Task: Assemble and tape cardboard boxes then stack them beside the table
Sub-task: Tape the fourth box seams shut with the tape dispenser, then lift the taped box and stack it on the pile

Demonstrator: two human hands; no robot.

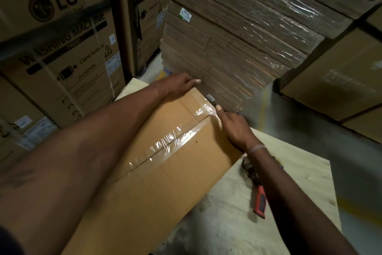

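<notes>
A brown cardboard box (157, 184) lies on the pale wooden table (244, 209), its top seam covered by clear tape (175, 139) running to the far edge. My left hand (179, 84) rests on the box's far left corner with fingers stretched over the edge. My right hand (233, 124) lies on the far right part of the top, its fingers straight and pressing the tape end down near the edge. A red-handled tape dispenser (259, 192) lies on the table right of the box, partly hidden under my right forearm.
A shrink-wrapped pallet of flat cardboard sheets (237, 33) stands right behind the table. Large washing-machine cartons (57, 37) fill the left side. More brown cartons (341, 81) stand at the right. Grey floor (310, 137) shows between the table and those cartons.
</notes>
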